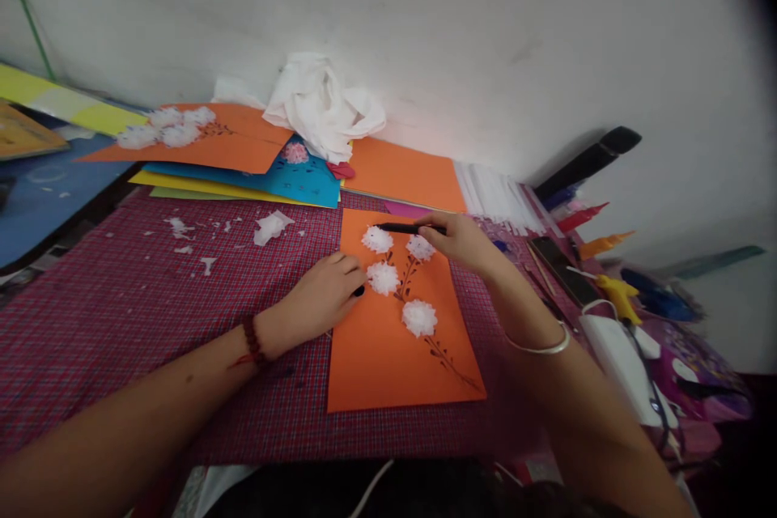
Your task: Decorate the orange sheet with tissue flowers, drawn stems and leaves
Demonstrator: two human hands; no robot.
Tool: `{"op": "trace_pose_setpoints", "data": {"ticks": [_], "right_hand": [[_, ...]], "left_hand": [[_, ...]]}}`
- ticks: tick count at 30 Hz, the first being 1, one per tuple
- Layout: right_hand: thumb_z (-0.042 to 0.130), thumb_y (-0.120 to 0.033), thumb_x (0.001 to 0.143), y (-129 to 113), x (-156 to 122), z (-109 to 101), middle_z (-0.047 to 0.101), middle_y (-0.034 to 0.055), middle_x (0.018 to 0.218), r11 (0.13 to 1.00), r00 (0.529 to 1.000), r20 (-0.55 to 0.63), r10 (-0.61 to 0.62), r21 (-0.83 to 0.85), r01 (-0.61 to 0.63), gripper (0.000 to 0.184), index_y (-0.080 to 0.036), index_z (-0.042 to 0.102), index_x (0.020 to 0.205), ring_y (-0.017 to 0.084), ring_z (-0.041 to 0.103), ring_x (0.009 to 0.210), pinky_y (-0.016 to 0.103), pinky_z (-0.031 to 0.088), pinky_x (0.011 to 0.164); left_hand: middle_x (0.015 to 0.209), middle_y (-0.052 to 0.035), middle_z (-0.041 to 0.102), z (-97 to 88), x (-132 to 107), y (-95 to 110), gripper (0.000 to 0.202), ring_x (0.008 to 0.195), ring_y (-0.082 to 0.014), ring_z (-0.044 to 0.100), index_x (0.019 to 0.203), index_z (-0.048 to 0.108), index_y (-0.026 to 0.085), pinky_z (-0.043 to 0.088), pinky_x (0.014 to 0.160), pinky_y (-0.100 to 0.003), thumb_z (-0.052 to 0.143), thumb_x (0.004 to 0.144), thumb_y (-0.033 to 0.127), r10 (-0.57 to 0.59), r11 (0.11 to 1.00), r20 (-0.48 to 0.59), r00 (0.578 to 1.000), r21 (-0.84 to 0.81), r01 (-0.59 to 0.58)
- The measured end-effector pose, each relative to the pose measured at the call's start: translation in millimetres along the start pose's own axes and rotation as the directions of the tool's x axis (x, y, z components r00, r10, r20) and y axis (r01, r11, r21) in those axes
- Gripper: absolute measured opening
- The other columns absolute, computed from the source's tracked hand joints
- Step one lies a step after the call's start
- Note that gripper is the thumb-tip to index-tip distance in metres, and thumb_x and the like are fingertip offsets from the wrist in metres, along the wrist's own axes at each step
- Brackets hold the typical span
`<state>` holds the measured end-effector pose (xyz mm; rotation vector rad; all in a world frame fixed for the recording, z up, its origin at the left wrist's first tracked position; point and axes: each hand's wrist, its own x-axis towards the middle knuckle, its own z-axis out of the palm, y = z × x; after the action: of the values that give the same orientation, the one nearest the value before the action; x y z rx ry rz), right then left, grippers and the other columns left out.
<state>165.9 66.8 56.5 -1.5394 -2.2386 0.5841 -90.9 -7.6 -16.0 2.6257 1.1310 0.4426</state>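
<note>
An orange sheet of paper (364,364) lies on the checked cloth, bearing several white tissue flowers (418,317) and dark drawn stems with leaves. My right hand (455,241) grips a black marker (401,228), its tip at the upper left flower (377,239). At the sheet's left edge rests my left hand (328,291), fingers curled round a small black marker cap (358,290) that peeks out near the fingertips.
White tissue scraps (272,227) are scattered on the red checked cloth (182,324). Behind are stacked coloured papers (316,178), crumpled white tissue (321,109) and another flowered orange sheet (255,142). A yellow glue gun (619,295) and a white box (625,364) sit at right.
</note>
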Motion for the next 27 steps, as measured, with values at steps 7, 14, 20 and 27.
{"op": "trace_pose_setpoints", "data": {"ticks": [7, 14, 20, 27], "right_hand": [[0.056, -0.031, 0.085, -10.3, 0.8, -21.1, 0.067, 0.0023, 0.070, 0.998, 0.997, 0.069, -0.037, 0.058, 0.033, 0.028, -0.020, 0.079, 0.096, 0.014, 0.051, 0.060, 0.029, 0.035, 0.057], [0.055, -0.032, 0.085, -8.2, 9.0, -7.6, 0.066, 0.0021, 0.069, 1.000, 0.997, 0.082, 0.005, -0.014, -0.004, 0.030, -0.019, 0.078, 0.100, 0.013, 0.049, 0.057, 0.029, 0.032, 0.054], [0.055, -0.031, 0.084, -4.5, -1.1, -21.7, 0.067, 0.0037, 0.071, 0.999, 1.000, -0.005, -0.016, -0.031, 0.016, 0.029, -0.018, 0.078, 0.096, 0.014, 0.050, 0.060, 0.030, 0.034, 0.057], [0.055, -0.031, 0.086, -13.9, 0.4, -10.5, 0.070, 0.0045, 0.078, 1.000, 0.996, 0.089, -0.027, 0.000, 0.027, 0.032, -0.017, 0.077, 0.105, 0.014, 0.052, 0.062, 0.029, 0.035, 0.058]], "left_hand": [[0.106, -0.0100, 0.062, -1.0, -0.1, 0.8, 0.014, 0.102, -0.0261, 0.053, 0.102, 0.065, 0.016, 0.046, 0.093, -0.042, 0.052, 0.095, 0.017, 0.003, 1.000, 0.019, 1.000, 0.011, -0.004], [0.105, -0.0101, 0.062, -1.4, 0.1, 2.1, 0.014, 0.101, -0.0265, 0.053, 0.102, 0.065, 0.015, 0.046, 0.093, -0.043, 0.053, 0.095, 0.017, 0.001, 1.000, 0.027, 1.000, 0.010, -0.001], [0.106, -0.0100, 0.062, -0.9, 0.1, 1.5, 0.014, 0.100, -0.0262, 0.053, 0.102, 0.065, 0.015, 0.046, 0.092, -0.042, 0.053, 0.095, 0.016, 0.004, 1.000, 0.023, 1.000, 0.024, -0.004], [0.105, -0.0101, 0.062, -2.9, 0.0, 3.3, 0.014, 0.100, -0.0263, 0.053, 0.102, 0.065, 0.014, 0.046, 0.092, -0.042, 0.053, 0.095, 0.017, -0.003, 1.000, 0.032, 0.999, 0.026, 0.002]]}}
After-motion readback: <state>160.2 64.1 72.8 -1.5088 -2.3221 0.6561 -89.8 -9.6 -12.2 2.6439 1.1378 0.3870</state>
